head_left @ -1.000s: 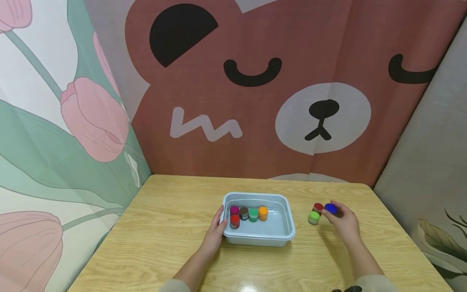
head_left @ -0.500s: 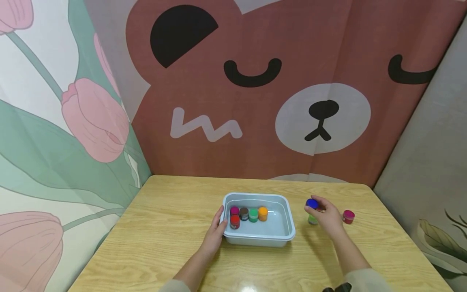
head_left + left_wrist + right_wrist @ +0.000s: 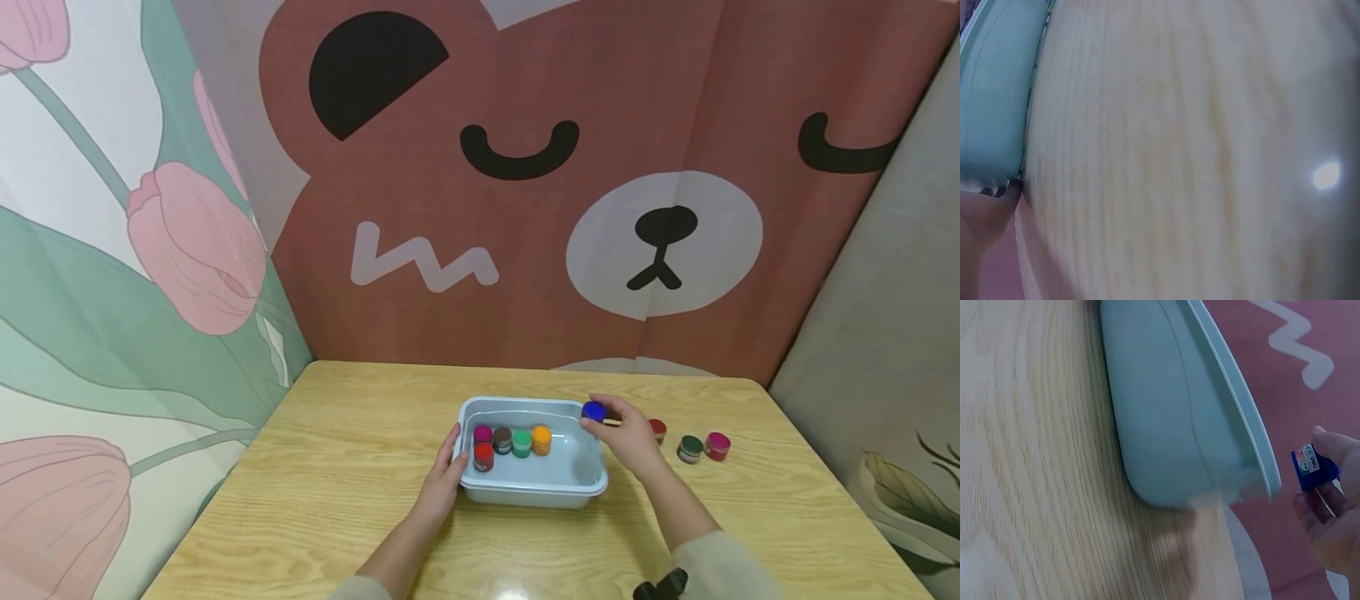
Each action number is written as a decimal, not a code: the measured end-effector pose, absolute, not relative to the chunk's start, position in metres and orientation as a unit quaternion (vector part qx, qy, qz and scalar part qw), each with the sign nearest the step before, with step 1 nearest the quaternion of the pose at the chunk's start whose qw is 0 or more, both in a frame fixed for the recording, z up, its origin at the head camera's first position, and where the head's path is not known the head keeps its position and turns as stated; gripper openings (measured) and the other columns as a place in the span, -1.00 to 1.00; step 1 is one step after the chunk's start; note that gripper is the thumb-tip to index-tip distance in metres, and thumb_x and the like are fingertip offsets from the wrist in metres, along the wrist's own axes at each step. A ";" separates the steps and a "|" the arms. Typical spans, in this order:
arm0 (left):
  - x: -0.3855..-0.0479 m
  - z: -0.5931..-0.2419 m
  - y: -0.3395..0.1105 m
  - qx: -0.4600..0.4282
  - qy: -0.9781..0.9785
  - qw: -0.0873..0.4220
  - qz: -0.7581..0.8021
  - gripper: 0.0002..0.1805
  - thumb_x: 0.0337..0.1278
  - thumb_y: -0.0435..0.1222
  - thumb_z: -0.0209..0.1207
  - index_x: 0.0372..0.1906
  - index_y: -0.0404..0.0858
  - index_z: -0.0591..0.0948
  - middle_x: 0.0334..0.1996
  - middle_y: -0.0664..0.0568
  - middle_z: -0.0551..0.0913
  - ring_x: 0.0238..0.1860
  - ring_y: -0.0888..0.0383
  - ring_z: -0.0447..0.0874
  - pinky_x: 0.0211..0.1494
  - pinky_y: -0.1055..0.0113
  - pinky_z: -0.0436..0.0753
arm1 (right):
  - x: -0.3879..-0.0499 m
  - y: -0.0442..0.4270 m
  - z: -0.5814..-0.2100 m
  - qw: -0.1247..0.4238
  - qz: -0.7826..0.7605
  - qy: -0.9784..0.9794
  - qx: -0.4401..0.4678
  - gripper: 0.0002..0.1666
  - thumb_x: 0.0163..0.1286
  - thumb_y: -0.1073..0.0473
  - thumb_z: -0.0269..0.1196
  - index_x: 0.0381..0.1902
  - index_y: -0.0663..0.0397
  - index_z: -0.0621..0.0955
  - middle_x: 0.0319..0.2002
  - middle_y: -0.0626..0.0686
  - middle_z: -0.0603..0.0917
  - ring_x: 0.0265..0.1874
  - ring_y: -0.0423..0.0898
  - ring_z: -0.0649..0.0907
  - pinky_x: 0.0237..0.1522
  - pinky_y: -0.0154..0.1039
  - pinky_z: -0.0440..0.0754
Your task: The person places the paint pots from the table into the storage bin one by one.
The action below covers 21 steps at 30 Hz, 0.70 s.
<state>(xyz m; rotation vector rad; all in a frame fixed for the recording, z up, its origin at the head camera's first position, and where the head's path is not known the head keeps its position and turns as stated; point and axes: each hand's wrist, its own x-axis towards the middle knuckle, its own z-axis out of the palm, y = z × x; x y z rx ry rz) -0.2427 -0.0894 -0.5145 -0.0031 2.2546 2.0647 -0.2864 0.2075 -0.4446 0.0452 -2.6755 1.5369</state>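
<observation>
My right hand (image 3: 632, 437) pinches a small blue-lidded jar (image 3: 593, 412) between thumb and fingers, above the right rim of a pale blue plastic tub (image 3: 528, 497). In the right wrist view, the blue jar (image 3: 1307, 466) shows a printed label and stands off the tub's rim. My left hand (image 3: 437, 485) grips the tub's left side, thumb at the rim and fingers along the outer wall. Inside the tub stand jars with magenta (image 3: 483, 433), red (image 3: 483, 455), brown (image 3: 502, 438), green (image 3: 521, 442) and orange (image 3: 541, 439) lids, gathered left of centre.
On the wooden table (image 3: 360, 467), right of my right hand, stand a dark red jar (image 3: 657, 430), a dark green jar (image 3: 690, 449) and a magenta jar (image 3: 717, 446). A bear-print cloth (image 3: 420, 333) hangs behind the table's far edge.
My right hand has carried the blue jar left from the loose jars to the tub's right rim. The dark green and magenta jars have come into sight. My left hand has stayed put.
</observation>
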 end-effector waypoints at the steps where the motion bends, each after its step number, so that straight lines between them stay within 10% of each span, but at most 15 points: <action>1: -0.243 -0.514 -0.089 0.000 0.737 0.044 0.675 -0.38 0.53 -0.12 -0.15 0.57 0.07 0.02 0.56 -0.19 0.01 0.55 -0.30 -0.10 0.51 -0.31 0.01 | -0.287 0.203 -0.445 0.024 0.497 -0.867 0.016 -0.36 0.32 0.07 0.34 0.31 0.13 0.47 0.22 0.32 0.53 0.19 0.27 0.55 0.14 0.06 0.65; 21: -0.242 -0.516 -0.091 0.007 0.740 0.040 0.672 -0.37 0.52 -0.11 -0.14 0.57 0.06 0.02 0.56 -0.20 0.01 0.54 -0.31 -0.10 0.50 -0.34 0.00 | -0.299 0.122 -0.461 -0.023 0.484 -0.871 0.082 -0.50 0.17 0.24 0.43 0.09 0.19 0.62 -0.06 0.13 0.71 -0.05 0.05 0.65 -0.12 -0.16 0.71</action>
